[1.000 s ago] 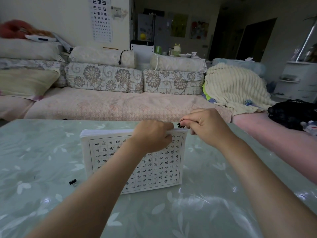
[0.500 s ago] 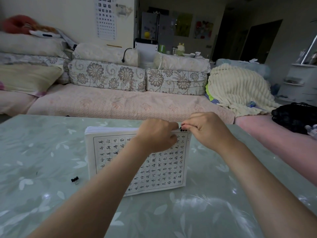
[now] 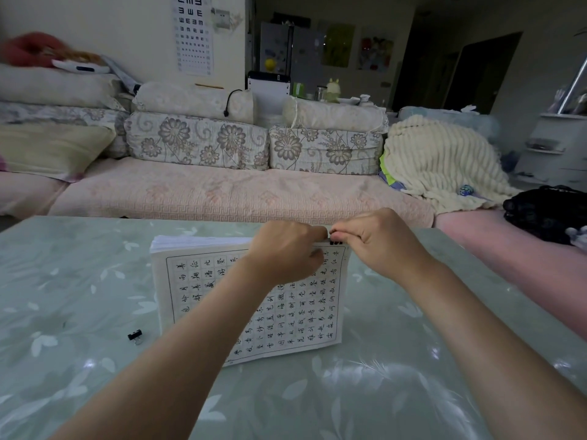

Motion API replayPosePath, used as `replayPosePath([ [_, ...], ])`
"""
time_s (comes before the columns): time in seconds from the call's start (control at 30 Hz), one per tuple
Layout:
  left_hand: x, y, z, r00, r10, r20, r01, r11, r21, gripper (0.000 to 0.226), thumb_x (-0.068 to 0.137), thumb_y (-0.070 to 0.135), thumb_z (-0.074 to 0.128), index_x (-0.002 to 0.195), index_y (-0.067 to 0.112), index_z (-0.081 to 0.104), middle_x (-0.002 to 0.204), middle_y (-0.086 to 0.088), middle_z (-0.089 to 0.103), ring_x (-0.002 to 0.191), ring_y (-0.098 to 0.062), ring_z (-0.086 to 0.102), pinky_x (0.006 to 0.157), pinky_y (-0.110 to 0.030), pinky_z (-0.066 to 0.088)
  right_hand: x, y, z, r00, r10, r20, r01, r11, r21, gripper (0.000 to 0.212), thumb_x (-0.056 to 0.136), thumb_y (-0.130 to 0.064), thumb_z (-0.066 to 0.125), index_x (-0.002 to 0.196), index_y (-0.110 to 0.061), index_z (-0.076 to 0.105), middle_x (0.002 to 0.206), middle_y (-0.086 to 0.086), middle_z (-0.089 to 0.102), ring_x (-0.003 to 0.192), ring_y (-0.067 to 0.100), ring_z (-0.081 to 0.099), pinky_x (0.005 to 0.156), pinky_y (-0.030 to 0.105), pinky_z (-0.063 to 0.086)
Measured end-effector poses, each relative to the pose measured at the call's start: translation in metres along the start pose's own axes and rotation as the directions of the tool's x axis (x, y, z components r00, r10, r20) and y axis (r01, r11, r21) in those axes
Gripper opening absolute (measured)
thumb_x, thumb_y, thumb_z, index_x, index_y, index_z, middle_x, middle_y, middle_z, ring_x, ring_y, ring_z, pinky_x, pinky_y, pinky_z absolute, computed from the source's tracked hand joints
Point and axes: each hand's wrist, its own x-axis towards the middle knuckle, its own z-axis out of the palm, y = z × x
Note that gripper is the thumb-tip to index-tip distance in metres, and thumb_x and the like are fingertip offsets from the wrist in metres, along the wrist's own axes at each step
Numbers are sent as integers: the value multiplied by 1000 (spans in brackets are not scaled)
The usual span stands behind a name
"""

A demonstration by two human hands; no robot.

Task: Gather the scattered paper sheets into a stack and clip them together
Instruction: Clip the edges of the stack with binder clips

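The right hand (image 3: 378, 246) has closed in over the last second: its clip (image 3: 335, 242), earlier held just off the far right corner of the stack (image 3: 254, 300), now sits on that edge, pinched between fingertips that hide most of it. The left hand (image 3: 286, 252) still grips the stack's far edge, touching the right fingertips. The sheets look squared, so clipping seems nearly done; whether the clip has bitten fully cannot be told. A spare clip (image 3: 135, 336) lies well left of both hands.

Only a sliver of the black binder clip (image 3: 336, 242) shows beneath the right hand (image 3: 378, 246); the left hand (image 3: 286, 254) hides the paper stack's (image 3: 203, 281) top-edge characters.
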Motion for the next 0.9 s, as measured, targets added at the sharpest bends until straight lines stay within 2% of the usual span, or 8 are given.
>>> replayPosePath([
  [0.13, -1, -1, -1, 1000, -11, -19, 11, 1000, -2, 19, 92, 36, 45, 102, 27, 59, 77, 5, 65, 59, -19, 52, 48, -25, 30, -4, -3, 5, 996, -80, -41, 76, 993, -94, 11, 89, -15, 70, 94, -17, 79, 64, -2, 68, 52, 9, 57, 55, 22, 51],
  [0.23, -2, -1, 1, 999, -18, -37, 18, 1000, -4, 19, 91, 35, 46, 101, 27, 60, 73, 4, 64, 56, -20, 50, 48, -25, 30, -9, -1, 10, 992, -93, -81, 84, 990, -116, 20, 95, -23, 59, 99, -15, 77, 64, 2, 67, 53, 18, 61, 51, 30, 54],
  [0.4, -2, -1, 2, 998, -43, -36, 42, 999, -32, 25, 90, 37, 47, 109, 33, 62, 65, 7, 54, 57, -18, 51, 47, -24, 28, -15, -5, 15, 983, -95, -157, 77, 990, -117, 14, 89, -11, 71, 100, -11, 79, 62, -2, 64, 51, 8, 52, 47, 28, 49],
  [0.53, -2, -1, 5, 998, -46, -48, 44, 998, -38, 28, 89, 35, 47, 111, 33, 64, 64, 8, 52, 58, -19, 52, 50, -24, 35, -12, -3, 16, 989, -73, -126, 57, 990, -129, 22, 93, -24, 59, 95, -14, 79, 59, -1, 62, 49, 16, 55, 45, 31, 49],
  [0.63, -3, 0, 7, 999, -25, -39, 24, 1000, -17, 27, 88, 33, 46, 107, 30, 65, 59, 8, 45, 56, -18, 49, 50, -24, 34, -7, -2, 11, 999, -31, -39, 24, 986, -168, 19, 90, -28, 62, 91, -24, 81, 62, -5, 69, 54, 16, 61, 52, 30, 53],
  [0.8, -2, 2, 8, 999, -29, -38, 28, 999, -18, 23, 88, 33, 48, 102, 25, 64, 66, 7, 48, 59, -21, 50, 53, -26, 39, 5, 1, 2, 975, 159, 155, -131, 976, -175, 19, 93, -37, 64, 107, -38, 76, 86, -9, 77, 79, 14, 68, 73, 34, 55],
  [0.83, -2, 2, 7, 999, -35, -37, 34, 999, -24, 23, 88, 34, 48, 103, 25, 63, 67, 7, 49, 60, -20, 50, 54, -26, 39, 6, 1, 2, 966, 180, 183, -153, 976, -154, 19, 94, -38, 63, 108, -38, 75, 89, -11, 76, 81, 12, 68, 76, 35, 55],
  [0.9, -1, 2, 5, 998, -53, -26, 52, 998, -44, 23, 88, 35, 49, 104, 27, 63, 68, 8, 50, 61, -20, 49, 53, -26, 37, 3, 4, 3, 948, 238, 210, -246, 969, 11, 17, 92, -34, 67, 106, -36, 76, 91, -14, 75, 85, 7, 68, 82, 38, 55],
])
